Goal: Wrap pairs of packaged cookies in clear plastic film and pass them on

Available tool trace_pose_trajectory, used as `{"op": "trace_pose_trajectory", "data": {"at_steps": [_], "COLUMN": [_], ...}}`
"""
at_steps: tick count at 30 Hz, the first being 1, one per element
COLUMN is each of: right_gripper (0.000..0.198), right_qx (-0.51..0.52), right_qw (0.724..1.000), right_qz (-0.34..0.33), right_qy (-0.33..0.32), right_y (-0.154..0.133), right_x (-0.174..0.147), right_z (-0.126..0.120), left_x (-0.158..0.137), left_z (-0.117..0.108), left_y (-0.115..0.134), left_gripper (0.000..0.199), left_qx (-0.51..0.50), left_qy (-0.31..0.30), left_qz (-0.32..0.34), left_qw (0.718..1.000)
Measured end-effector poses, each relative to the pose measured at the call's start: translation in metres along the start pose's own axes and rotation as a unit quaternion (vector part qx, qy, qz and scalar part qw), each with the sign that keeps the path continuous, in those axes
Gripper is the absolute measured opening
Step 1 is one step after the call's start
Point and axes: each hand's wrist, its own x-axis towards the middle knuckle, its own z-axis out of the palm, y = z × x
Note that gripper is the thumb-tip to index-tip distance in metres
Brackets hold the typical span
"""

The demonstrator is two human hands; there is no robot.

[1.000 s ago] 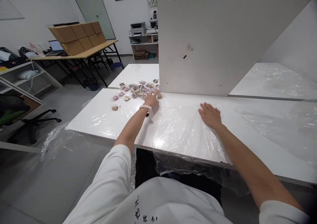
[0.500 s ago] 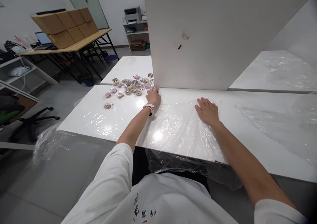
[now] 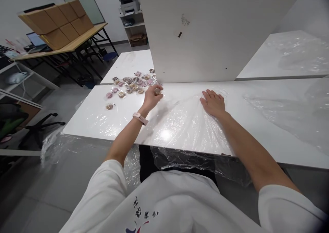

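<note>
My left hand [image 3: 151,98], with a pale band on its wrist, is just above the white table beside the divider's foot. Its thumb and fingers close round a small round item in clear wrapping [image 3: 157,92], perhaps a biscuit or sweet. To the left lie several similar wrapped pieces [image 3: 132,86], brown, tan and pink, in a loose cluster. My right hand [image 3: 213,103] rests flat with fingers spread on a sheet of clear plastic film [image 3: 190,123]. The film creases out from under this palm and hangs over the table's front edge.
An upright white panel [image 3: 195,37] stands behind the white table [image 3: 239,123]. More clear film [image 3: 290,123] covers the right side, and some hangs off the left corner. Cardboard boxes [image 3: 55,23] stand on a wooden desk at the back left, with a printer [image 3: 129,4] beyond.
My left hand has turned and shifted slightly left; the small wrapped item now shows between its fingers. My right hand stays pressed on the film. The view has shifted a little.
</note>
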Motion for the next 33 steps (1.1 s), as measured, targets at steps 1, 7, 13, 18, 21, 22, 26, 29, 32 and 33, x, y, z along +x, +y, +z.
{"op": "trace_pose_trajectory", "data": {"at_steps": [1,7,13,18,21,22,26,29,32,33], "right_gripper": [0.064,0.063,0.060,0.045,0.032,0.032,0.031,0.052,0.052,0.043], "right_qx": [-0.001,-0.005,-0.013,0.067,0.222,0.282,0.482,0.587,0.643,0.654], "right_qw": [1.000,0.999,0.998,0.978,0.959,0.941,0.860,0.768,0.726,0.718], "right_qz": [-0.007,-0.034,-0.043,-0.117,-0.171,-0.187,0.059,0.220,0.182,0.143], "right_qy": [-0.005,-0.029,0.045,0.159,0.038,-0.020,-0.158,-0.133,-0.160,-0.191], "right_y": [0.002,0.012,-0.004,-0.043,-0.074,-0.084,-0.107,-0.101,-0.083,-0.076], "right_x": [0.004,0.023,0.014,-0.081,-0.191,-0.227,-0.318,-0.323,-0.304,-0.297], "right_z": [-0.001,-0.006,-0.030,-0.076,-0.070,-0.058,0.022,0.062,0.051,0.038], "left_x": [-0.015,-0.103,-0.124,-0.172,-0.213,-0.225,-0.246,-0.237,-0.217,-0.208], "left_z": [0.005,0.065,0.052,-0.015,-0.031,-0.030,-0.007,0.004,-0.003,-0.009], "left_y": [0.010,0.030,0.020,-0.014,-0.050,-0.060,-0.074,-0.063,-0.043,-0.035], "left_gripper": [0.027,0.019,0.066,0.065,0.078,0.079,0.068,0.042,0.009,0.008], "left_qx": [-0.045,0.005,0.133,0.139,0.217,0.239,0.273,0.251,0.169,0.131], "left_qy": [-0.025,-0.240,-0.229,-0.161,-0.112,-0.099,-0.049,-0.034,-0.076,-0.099], "left_qz": [0.030,0.204,0.212,0.242,0.233,0.228,0.213,0.215,0.259,0.272], "left_qw": [0.998,0.949,0.941,0.947,0.941,0.939,0.937,0.943,0.948,0.948]}}
